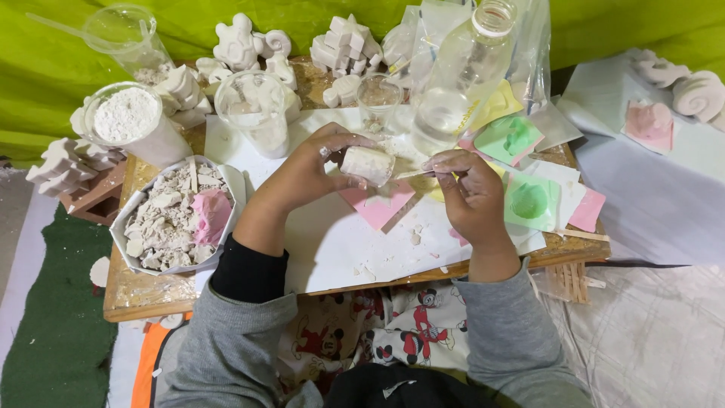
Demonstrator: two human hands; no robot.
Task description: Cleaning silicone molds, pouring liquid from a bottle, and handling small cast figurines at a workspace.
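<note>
Bare white paper sheet lies between the hands and the near edge of the wooden table; everything beyond them is crowded. Left hand, fingers curled, grips one white plaster cast; right hand, pinched shut, holds a thin stick whose tip touches the cast. Left of the left hand: one paper tray of plaster scraps; right of the right hand: two green moulds; beyond: one clear bottle.

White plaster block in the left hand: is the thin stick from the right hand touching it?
Touching. In the head view, the thin stick held by the right hand reaches the edge of the white plaster block gripped by the left hand.
</note>
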